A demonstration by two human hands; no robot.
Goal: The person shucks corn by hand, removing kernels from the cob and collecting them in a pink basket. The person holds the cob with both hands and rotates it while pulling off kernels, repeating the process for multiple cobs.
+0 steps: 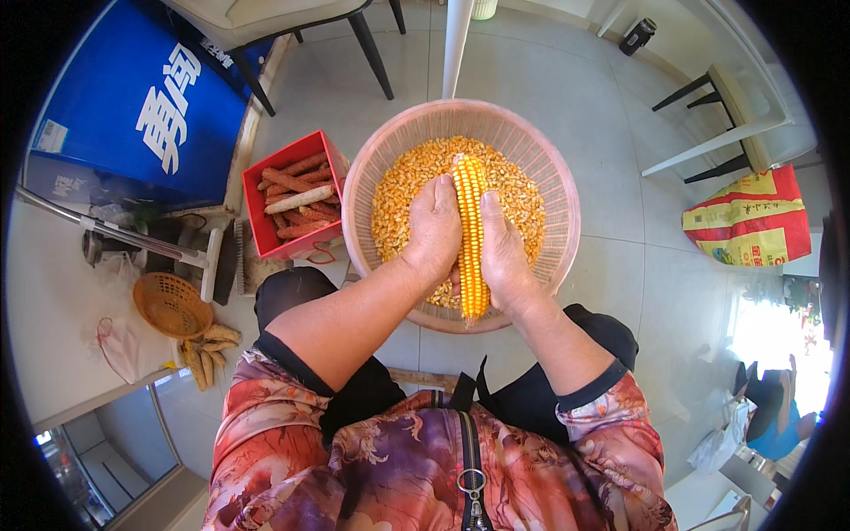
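Between my two hands is a yellow ear of corn (471,239), its rows of kernels facing up and its length running away from me. My left hand (433,226) grips it along the left side, thumb pointing forward. On the right side my right hand (506,255) presses against it, with the thumb near its upper half. Most of my fingers are hidden beneath the ear. Below lies a large pink plastic basket (564,199), holding a broad layer of loose corn kernels (415,166).
Left of the basket, a red box (285,249) holds several bare cobs (302,199). Farther left are an orange plastic basket (172,305), tubers (206,352) and a blue box (133,99). Chairs (292,16) and a yellow-red bag (750,219) stand around. A person (777,411) is at far right.
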